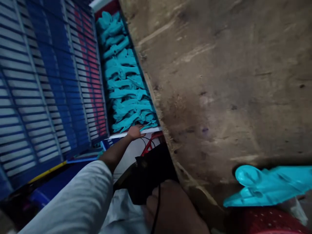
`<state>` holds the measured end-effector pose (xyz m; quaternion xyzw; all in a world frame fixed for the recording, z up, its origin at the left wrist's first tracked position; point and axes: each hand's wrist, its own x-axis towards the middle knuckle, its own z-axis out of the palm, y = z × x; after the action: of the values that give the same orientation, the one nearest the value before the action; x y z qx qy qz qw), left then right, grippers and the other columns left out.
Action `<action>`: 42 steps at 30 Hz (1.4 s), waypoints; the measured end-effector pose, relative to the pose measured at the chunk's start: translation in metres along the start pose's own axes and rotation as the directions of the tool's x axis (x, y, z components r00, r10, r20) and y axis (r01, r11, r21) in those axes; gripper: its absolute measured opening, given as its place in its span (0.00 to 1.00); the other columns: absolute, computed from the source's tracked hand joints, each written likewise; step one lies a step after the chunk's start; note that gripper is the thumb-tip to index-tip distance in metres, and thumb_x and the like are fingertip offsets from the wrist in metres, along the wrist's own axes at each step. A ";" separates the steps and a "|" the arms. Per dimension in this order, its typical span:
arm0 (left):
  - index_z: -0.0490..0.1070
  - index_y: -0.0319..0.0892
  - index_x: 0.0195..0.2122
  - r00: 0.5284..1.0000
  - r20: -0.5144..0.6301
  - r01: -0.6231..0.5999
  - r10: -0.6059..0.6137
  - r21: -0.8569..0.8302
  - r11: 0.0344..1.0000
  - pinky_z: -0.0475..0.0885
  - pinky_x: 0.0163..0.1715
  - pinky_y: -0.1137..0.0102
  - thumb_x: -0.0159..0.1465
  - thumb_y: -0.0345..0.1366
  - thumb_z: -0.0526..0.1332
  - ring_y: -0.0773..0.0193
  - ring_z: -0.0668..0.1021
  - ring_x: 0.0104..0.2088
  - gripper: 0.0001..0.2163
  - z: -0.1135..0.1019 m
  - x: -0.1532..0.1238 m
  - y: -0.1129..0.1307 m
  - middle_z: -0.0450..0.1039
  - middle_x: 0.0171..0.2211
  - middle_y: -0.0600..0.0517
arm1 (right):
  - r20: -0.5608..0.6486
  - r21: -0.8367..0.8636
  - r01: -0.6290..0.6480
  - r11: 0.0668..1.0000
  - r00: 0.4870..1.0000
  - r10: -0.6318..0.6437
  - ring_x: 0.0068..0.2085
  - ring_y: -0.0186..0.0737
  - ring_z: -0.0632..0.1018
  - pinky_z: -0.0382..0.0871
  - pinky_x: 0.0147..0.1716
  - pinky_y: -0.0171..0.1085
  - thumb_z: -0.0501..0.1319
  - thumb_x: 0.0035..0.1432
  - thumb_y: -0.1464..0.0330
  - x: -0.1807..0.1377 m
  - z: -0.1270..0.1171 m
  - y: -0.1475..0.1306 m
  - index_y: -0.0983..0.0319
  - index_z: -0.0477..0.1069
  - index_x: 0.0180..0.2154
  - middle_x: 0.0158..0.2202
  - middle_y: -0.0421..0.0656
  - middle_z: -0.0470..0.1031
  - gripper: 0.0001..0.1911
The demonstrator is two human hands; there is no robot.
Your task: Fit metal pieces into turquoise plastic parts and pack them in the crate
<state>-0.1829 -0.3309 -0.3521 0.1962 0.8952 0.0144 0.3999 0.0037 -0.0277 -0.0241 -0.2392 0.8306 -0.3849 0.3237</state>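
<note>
My left hand [135,132] reaches to the near white rim of a long box [152,129]. Its fingers are closed around the end of a turquoise plastic part [150,124] there, though they show only partly. Behind it, several similar turquoise moulded parts [129,94] lie stacked crosswise in the box. Low in the view, my right hand [168,206] is curled closed beside a dark, black object [156,169]. A thin dark cable [157,211] runs across its fingers, and whatever lies inside the grip is hidden.
A worn wooden tabletop [219,91] fills the right side. On its near edge lies a larger turquoise part [270,185], above a red perforated container [263,221]. Blue wire racking [51,74] stands at left. Something red [147,148] with thin cables shows below the box.
</note>
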 end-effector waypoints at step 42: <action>0.83 0.45 0.70 0.482 -0.692 0.083 -0.538 -0.575 0.814 0.59 0.85 0.39 0.83 0.44 0.59 0.37 0.69 0.83 0.21 0.235 -0.305 -0.363 0.76 0.78 0.35 | -0.337 -0.390 -0.379 0.839 0.907 0.253 0.28 0.45 0.81 0.77 0.32 0.39 0.55 0.68 0.18 0.015 0.080 0.038 0.56 0.78 0.28 0.26 0.45 0.80 0.50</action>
<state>0.0476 -0.8077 -0.3616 -0.1088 0.9625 0.2446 -0.0434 0.0460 -0.0538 -0.0989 -0.1101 0.9610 -0.1534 0.2023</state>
